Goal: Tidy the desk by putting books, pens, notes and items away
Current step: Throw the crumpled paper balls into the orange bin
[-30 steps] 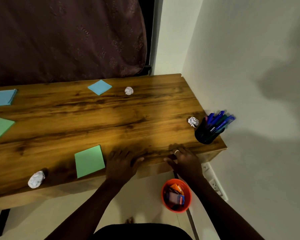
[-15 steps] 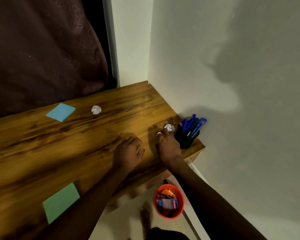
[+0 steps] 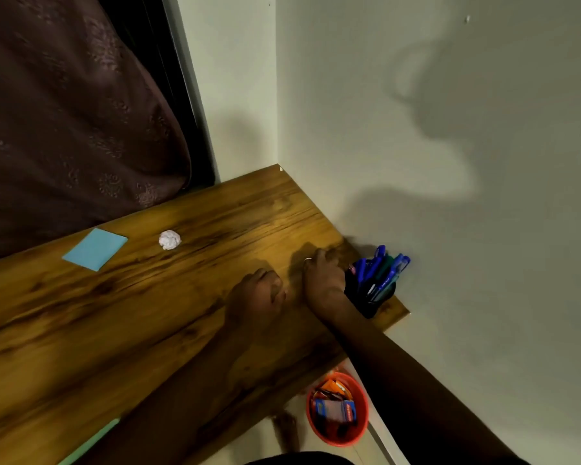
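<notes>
Wood-grain desk (image 3: 114, 323), glossy. I see the right hand (image 3: 322, 280) palm-down by the black pen cup (image 3: 371, 297), fingers curled over something hidden; its grip I cannot tell. Left hand (image 3: 255, 297) rests in a loose fist, holding nothing. Crumpled white paper ball (image 3: 169, 239) and flat blue note (image 3: 95, 249) lie farther back.

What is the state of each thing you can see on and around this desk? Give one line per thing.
Pen holder: upright, full of pens.
Paper ball: crumpled, lying loose on the desk.
Blue note: flat.
Red bin: on the floor, holding wrappers.
Right hand: fingers curled.
Left hand: loosely closed, empty.
</notes>
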